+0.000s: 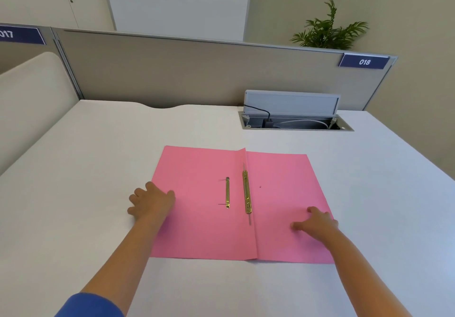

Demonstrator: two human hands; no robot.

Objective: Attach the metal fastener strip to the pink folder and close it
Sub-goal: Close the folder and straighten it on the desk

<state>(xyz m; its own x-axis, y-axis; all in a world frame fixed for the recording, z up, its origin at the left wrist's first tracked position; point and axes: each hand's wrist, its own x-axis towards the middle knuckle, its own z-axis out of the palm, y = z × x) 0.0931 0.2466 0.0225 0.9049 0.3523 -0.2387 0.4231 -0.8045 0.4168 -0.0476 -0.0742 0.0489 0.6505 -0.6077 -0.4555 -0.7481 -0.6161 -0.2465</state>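
The pink folder (pixel 204 228) lies open and flat on the white desk. A thin brass fastener strip (pixel 227 193) rests on its left leaf, with two fine prongs sticking out leftwards. Beside the centre fold lies a wider brass bar (pixel 247 195). My left hand (pixel 150 200) rests palm down on the folder's left edge, fingers spread, holding nothing. My right hand (pixel 317 222) presses flat on the right leaf near its right edge, also with nothing in it.
The white desk (pixel 98 159) stretches all round the folder. An open cable hatch (pixel 295 119) with plugs and cords sits at the back right. A grey partition (pixel 197 75) closes the far edge, with a plant (pixel 327 31) behind it.
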